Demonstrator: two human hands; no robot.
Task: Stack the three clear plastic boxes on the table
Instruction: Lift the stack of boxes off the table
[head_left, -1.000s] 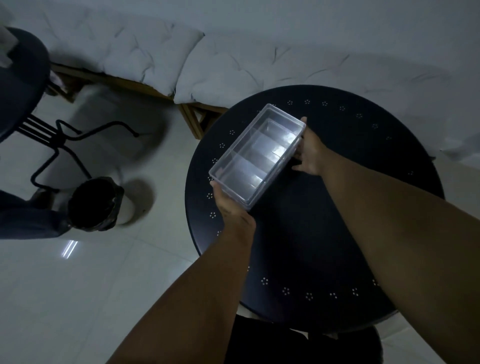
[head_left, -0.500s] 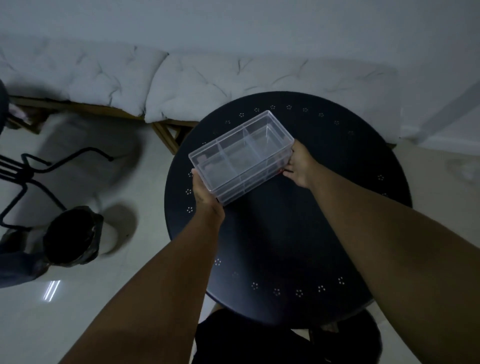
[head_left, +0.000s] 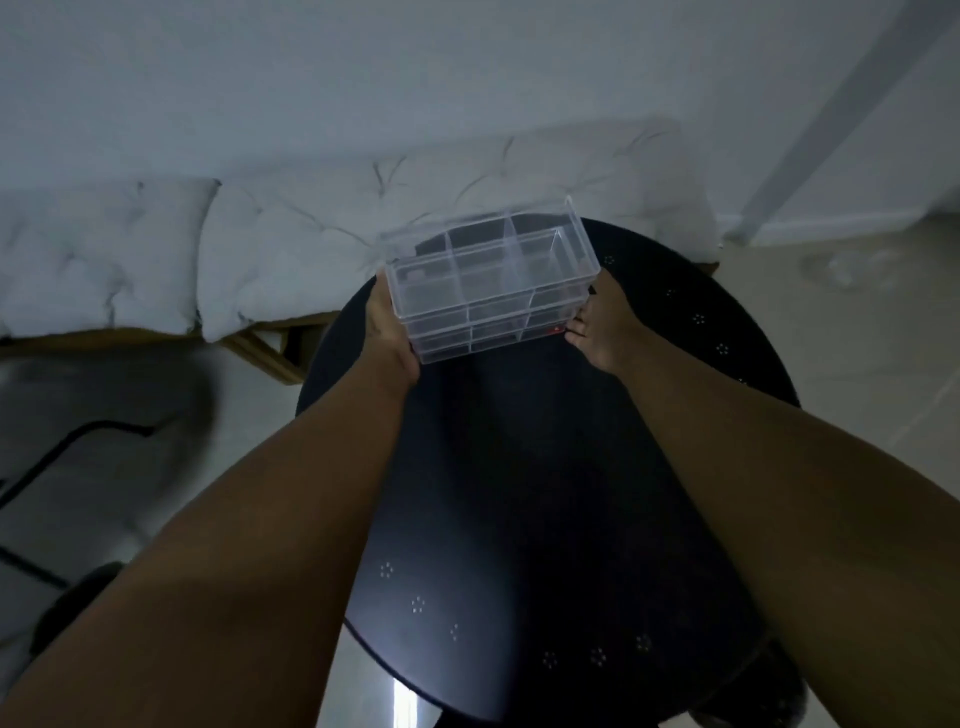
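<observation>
Dim bluish light, soft motion blur, wide-angle edge distortion

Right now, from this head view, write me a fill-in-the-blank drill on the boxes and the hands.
1. The stack of clear boxes is held by ____ hands.
2. The left hand grips the stack's ____ end.
3. The round table under the stack is ____ in colour.
4. Behind the table lie ____ cushions.

Missing words: two; left; black; white

Three clear divided boxes (head_left: 488, 283) sit stacked, tilted, over the table's far edge.
</observation>
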